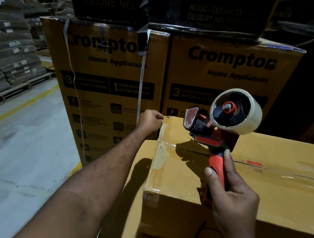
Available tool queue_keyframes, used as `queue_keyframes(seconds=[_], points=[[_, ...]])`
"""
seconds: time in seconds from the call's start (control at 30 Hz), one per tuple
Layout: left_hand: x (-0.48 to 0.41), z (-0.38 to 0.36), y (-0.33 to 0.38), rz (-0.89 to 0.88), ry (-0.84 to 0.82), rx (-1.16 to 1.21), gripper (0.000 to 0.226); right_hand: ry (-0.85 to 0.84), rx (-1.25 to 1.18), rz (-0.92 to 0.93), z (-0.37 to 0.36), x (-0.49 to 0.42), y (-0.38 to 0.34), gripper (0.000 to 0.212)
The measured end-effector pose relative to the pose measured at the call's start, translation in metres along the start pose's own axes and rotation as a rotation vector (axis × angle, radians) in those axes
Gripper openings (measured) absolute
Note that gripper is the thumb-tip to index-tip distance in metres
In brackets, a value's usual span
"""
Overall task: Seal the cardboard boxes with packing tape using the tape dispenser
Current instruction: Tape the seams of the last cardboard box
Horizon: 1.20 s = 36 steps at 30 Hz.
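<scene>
right hand (230,191) wrapped round the tape dispenser (217,131); box (285,201) seam runs sideways just past those fingers, left hand (149,121) grips its far corner.

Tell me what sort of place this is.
Probably a warehouse or storage depot. Large printed appliance cartons are stacked high, filled sacks are piled on pallets along the left, and a yellow line is painted on the bare floor.

A grey concrete floor (16,149) is crossed by a yellow line (18,104). At the left, grey sacks (7,45) are stacked high on wooden pallets (18,87). Behind, tall yellow Crompton cartons (110,68) are topped by dark cartons (208,9). The room is dimly lit.
</scene>
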<state>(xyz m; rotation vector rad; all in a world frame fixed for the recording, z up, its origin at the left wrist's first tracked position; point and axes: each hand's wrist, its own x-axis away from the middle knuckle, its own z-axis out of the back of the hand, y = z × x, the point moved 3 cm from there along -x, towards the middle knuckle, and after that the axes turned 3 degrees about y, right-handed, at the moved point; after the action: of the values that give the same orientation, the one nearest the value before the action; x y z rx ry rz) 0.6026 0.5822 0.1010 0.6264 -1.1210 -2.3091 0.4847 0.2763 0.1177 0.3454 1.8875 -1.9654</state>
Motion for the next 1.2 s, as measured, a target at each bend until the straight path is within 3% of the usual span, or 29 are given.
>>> queue_keyframes(seconds=[0.2,0.33,0.5,0.57,0.63,0.77,0.97,1.2], points=[[0.015,0.007,0.01,0.224,-0.176,0.209,0.027,-0.043,0.005,0.018,-0.003,-0.002,0.0,0.062],[0.029,0.002,0.014,0.158,-0.192,0.078,0.033,-0.061,0.023,0.052,-0.004,-0.003,0.0,0.061],[0.052,0.02,0.018,0.065,-0.333,-0.065,0.056,-0.066,0.033,0.058,-0.002,-0.003,0.003,0.063],[0.074,0.034,0.023,-0.018,-0.219,-0.116,0.057,-0.063,0.026,0.057,-0.001,-0.004,0.003,0.061],[0.114,0.043,0.019,-0.121,-0.164,-0.013,0.051,-0.058,0.016,0.047,0.0,-0.004,0.004,0.061],[0.204,0.038,-0.011,-0.258,-0.328,0.292,0.072,-0.057,0.048,0.044,0.001,-0.004,0.006,0.06],[0.21,0.028,-0.028,-0.505,-0.167,0.076,0.084,-0.081,0.048,0.046,-0.002,-0.003,0.002,0.061],[0.203,0.051,-0.027,-0.541,-0.442,-0.253,0.098,-0.103,-0.001,0.02,-0.003,0.001,-0.002,0.06]])
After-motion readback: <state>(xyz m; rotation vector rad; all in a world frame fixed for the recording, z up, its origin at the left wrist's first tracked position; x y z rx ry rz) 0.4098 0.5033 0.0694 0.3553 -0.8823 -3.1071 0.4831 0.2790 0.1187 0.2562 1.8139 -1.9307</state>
